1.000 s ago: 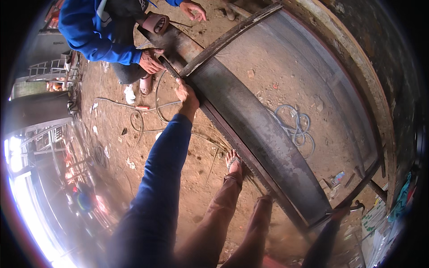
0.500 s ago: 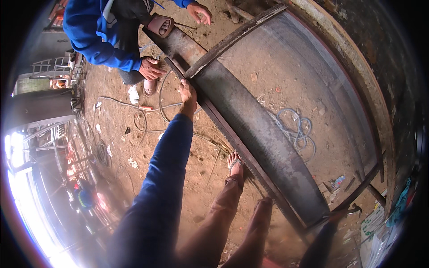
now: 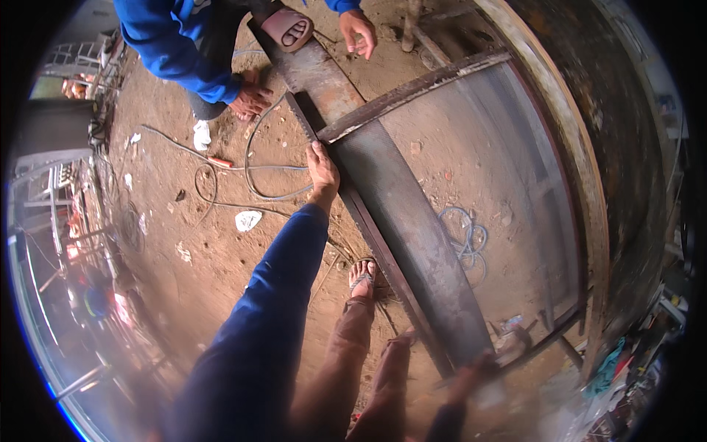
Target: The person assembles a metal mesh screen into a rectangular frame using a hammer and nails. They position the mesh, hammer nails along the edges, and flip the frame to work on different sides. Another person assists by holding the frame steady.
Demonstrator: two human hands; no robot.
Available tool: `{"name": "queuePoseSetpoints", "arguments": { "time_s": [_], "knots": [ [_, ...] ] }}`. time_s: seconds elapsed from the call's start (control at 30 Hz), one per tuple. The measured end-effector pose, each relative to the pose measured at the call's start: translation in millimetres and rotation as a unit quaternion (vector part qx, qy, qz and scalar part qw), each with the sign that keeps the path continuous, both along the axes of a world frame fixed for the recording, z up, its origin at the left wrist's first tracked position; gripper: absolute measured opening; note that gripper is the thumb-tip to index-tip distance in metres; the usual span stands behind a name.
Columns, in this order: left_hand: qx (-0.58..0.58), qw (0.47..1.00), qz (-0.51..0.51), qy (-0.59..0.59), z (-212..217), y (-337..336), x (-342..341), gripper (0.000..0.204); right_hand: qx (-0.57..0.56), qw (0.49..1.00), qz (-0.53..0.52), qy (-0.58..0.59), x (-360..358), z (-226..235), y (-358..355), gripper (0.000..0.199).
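Observation:
A large frame of dark, rust-marked metal bars [image 3: 394, 276] with mesh in it lies at a slant before me. My left hand [image 3: 322, 171] is closed on its near long bar, close to the joint with a cross bar [image 3: 420, 96]. A wide metal strip [image 3: 423, 221] runs along the inside of that bar. At the frame's lower right corner my right hand [image 3: 471, 374] is smeared by motion, so its fingers cannot be made out. A blurred brownish shape [image 3: 515, 339] shows beside it; its kind is unclear.
Across from me a co-worker in a blue sleeve [image 3: 173, 62] has a sandalled foot [image 3: 289, 29] on the metal strip's far end. Grey cable [image 3: 258, 166] and a coiled hose [image 3: 468, 239] lie on the dirt floor. A curved wooden edge [image 3: 574, 110] borders the frame's right.
The view has shifted, so the frame sits farther left at its lower end. My left hand keeps its hold. The right hand has moved and blurred; the hammer seen beside it earlier is no longer distinct.

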State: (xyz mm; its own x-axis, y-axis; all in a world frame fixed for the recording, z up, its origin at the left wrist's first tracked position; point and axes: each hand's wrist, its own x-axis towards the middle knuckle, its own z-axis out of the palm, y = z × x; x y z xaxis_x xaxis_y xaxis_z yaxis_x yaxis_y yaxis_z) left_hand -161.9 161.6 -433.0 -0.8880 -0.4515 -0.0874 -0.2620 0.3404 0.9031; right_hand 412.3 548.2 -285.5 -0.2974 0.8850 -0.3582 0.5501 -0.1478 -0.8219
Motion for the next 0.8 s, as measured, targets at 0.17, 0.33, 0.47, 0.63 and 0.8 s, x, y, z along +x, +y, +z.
{"name": "queuePoseSetpoints", "arguments": {
  "time_s": [0.17, 0.33, 0.47, 0.63, 0.8],
  "knots": [
    [0.043, 0.997, 0.003, -0.07, 2, 1, -1, 0.08, -0.248, 0.956, 0.153, -0.019, -243, 89, -147, 0.043],
    [0.175, 0.979, -0.058, -0.085, 25, 4, -1, 0.089, -0.334, 0.898, 0.28, 0.059, -378, 75, -216, 0.041],
    [0.246, 0.962, -0.066, -0.096, 15, -8, 0, 0.099, -0.274, 0.898, 0.341, 0.042, -460, 59, -253, 0.047],
    [0.266, 0.962, -0.038, -0.053, 23, -5, 0, 0.086, -0.181, 0.904, 0.388, -0.006, -495, 18, -261, 0.048],
    [0.296, 0.946, -0.074, -0.111, 61, -13, -8, 0.082, 0.094, 0.879, 0.464, -0.056, -499, -27, -268, 0.057]
  ]
}}
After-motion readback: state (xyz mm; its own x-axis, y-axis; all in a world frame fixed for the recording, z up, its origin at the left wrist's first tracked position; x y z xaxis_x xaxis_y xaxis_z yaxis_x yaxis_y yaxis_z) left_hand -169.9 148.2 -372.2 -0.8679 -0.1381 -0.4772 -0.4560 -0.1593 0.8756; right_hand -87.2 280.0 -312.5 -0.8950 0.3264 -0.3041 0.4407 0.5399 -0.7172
